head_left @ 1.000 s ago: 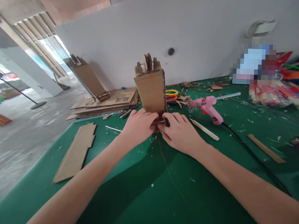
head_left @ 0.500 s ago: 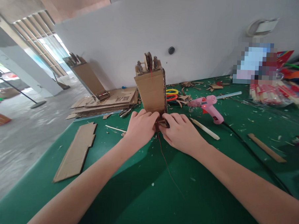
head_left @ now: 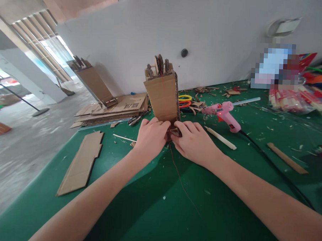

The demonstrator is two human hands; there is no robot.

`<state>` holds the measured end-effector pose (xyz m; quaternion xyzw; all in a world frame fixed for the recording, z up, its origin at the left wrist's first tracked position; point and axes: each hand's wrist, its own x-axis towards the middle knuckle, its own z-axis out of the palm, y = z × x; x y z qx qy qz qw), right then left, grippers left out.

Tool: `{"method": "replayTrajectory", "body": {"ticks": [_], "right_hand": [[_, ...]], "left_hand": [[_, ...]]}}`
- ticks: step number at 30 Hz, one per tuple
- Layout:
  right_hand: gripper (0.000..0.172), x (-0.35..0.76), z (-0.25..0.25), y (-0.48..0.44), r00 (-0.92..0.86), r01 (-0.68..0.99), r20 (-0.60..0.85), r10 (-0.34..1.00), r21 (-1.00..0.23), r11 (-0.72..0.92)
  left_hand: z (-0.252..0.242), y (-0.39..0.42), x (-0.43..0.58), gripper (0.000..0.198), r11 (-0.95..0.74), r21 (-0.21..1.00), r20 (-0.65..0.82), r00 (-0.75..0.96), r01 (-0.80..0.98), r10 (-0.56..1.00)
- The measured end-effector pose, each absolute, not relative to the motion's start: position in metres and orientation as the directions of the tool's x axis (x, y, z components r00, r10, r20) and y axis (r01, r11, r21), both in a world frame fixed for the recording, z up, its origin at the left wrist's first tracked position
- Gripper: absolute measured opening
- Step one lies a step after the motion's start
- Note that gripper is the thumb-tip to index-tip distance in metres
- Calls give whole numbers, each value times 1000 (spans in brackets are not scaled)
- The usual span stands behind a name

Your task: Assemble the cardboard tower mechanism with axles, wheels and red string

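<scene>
A tall cardboard box structure (head_left: 163,99) stands upright on the green table, with rounded cardboard pieces (head_left: 159,64) poking out of its top. Both my hands grip its base, one on each side. My left hand (head_left: 153,136) has its fingers curled at the lower left, and my right hand (head_left: 193,139) closes on the lower right by a small cardboard part (head_left: 174,131). My fingertips are partly hidden. From between the hands a thin red string (head_left: 178,174) trails down over the table toward me.
To the right lie a pink glue gun (head_left: 222,112), a whitish stick (head_left: 221,138) and a cardboard strip (head_left: 286,158). A notched cardboard piece (head_left: 81,163) lies left. Behind are stacked cardboard sheets (head_left: 132,105), a second cardboard structure (head_left: 95,84) and scissors (head_left: 185,101).
Both hands keep the same hold at the base of the box structure. Hardly anything else differs beyond a slight shift of the view.
</scene>
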<state>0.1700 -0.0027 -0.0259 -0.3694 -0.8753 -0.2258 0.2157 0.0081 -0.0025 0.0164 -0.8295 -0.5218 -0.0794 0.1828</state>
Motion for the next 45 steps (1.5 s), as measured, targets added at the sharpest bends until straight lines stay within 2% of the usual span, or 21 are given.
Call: {"method": "replayTrajectory", "body": {"ticks": [14, 26, 45], "right_hand": [[28, 170, -26, -3, -623, 757, 541, 565, 235, 609], [31, 168, -26, -7, -606, 767, 513, 608, 172, 618], [32, 169, -26, -6, -597, 781, 490, 636, 174, 600]], "left_hand": [[16, -3, 8, 10, -385, -236, 324, 445, 892, 835], [15, -1, 6, 10, -403, -250, 327, 469, 880, 820], [11, 0, 6, 7, -403, -280, 369, 486, 871, 792]]}}
